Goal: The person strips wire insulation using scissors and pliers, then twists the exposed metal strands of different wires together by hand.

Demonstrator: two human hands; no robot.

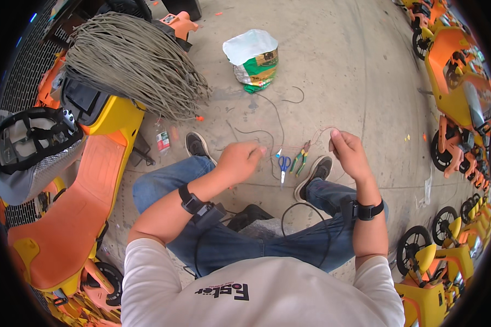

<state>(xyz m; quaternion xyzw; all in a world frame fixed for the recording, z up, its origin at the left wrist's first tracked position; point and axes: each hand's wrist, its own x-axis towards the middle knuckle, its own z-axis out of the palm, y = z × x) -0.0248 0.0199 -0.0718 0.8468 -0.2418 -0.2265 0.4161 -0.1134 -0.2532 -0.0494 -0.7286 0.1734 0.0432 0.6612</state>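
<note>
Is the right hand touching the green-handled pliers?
Apart: the head view shows a strip of floor between the right hand and the green-handled pliers.

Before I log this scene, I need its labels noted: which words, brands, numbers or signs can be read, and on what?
White shirt: dark lettering, large enough to read, but I don't copy out printed words.
Green-and-white bag: print too small and blurred to read.
Clear bottle with red label: print too small to read.
</note>
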